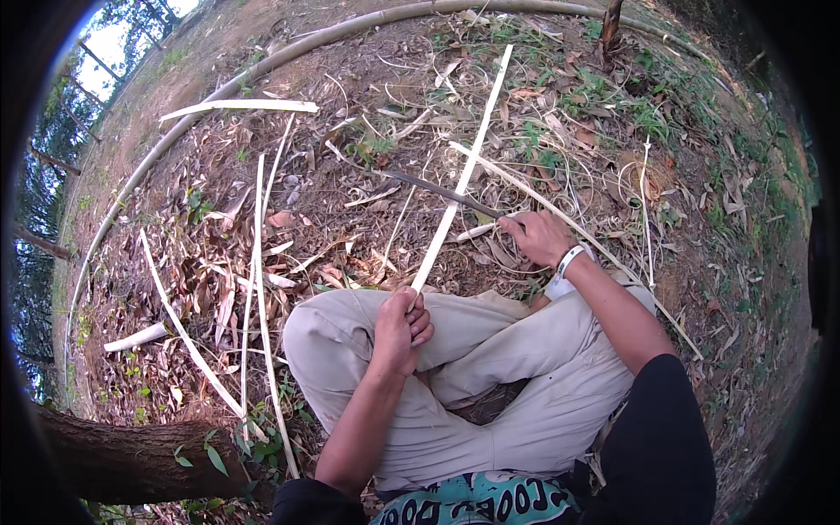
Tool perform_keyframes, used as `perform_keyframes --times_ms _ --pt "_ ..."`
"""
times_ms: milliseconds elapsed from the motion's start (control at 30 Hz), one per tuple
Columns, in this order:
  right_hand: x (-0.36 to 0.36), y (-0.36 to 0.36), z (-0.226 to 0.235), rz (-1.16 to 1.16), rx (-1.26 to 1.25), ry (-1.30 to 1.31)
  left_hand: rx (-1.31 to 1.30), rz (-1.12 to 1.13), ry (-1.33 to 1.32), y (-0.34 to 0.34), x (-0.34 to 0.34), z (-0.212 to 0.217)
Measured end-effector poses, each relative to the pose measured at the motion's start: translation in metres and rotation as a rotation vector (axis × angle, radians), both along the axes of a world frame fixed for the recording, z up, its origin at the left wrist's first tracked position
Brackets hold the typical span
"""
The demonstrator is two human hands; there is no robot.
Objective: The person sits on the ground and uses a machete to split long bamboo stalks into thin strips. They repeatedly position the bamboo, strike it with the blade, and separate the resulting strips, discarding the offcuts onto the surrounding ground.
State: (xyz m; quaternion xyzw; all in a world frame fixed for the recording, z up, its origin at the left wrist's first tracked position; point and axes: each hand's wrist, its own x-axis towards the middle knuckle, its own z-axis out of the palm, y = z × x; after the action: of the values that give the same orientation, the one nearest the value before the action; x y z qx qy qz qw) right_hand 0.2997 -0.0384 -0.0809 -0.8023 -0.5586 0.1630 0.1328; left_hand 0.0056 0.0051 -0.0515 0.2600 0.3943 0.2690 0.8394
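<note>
The person sits cross-legged on bare ground strewn with dry leaves (219, 289), knees in beige trousers (516, 385). The left hand (401, 328) is closed in a fist around the near end of a long pale split bamboo strip (464, 171), just above the left knee; the strip runs up and away from the body, its far end lying out over the leaf litter. The right hand (538, 236), with a white band (569, 260) at the wrist, is closed around the handle of a dark long-bladed knife (437, 190). The blade reaches leftward and crosses the strip about midway along it (whether the edge bites in or only rests there cannot be told). More pale bamboo strips (260, 289) lie on the ground to the person's left, well apart from both hands. A long round bamboo pole (262, 66) curves across the far ground.
</note>
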Motion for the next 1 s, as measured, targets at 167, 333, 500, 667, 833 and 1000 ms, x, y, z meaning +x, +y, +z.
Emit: perform_keyframes --times_ms 167,333,500,667,833,1000 --pt "-0.029 -0.001 0.006 0.084 0.180 0.092 -0.062 0.127 -0.046 0.006 0.000 -0.002" --pt "-0.007 -0.007 0.012 0.133 0.023 0.048 -0.157 0.101 -0.140 0.000 -0.018 0.012" --pt "0.001 0.000 0.014 0.031 0.041 -0.021 -0.156 0.094 -0.110 -0.011 -0.018 0.029" --pt "-0.012 -0.012 0.026 0.370 0.182 -0.063 -0.198 0.060 -0.223 -0.014 -0.042 0.042" --pt "0.038 0.002 0.019 0.040 -0.045 -0.146 -0.268 0.002 -0.174 -0.026 -0.034 0.049" --pt "-0.005 -0.009 0.036 0.542 0.214 -0.195 -0.284 0.033 -0.222 -0.035 -0.053 0.053"
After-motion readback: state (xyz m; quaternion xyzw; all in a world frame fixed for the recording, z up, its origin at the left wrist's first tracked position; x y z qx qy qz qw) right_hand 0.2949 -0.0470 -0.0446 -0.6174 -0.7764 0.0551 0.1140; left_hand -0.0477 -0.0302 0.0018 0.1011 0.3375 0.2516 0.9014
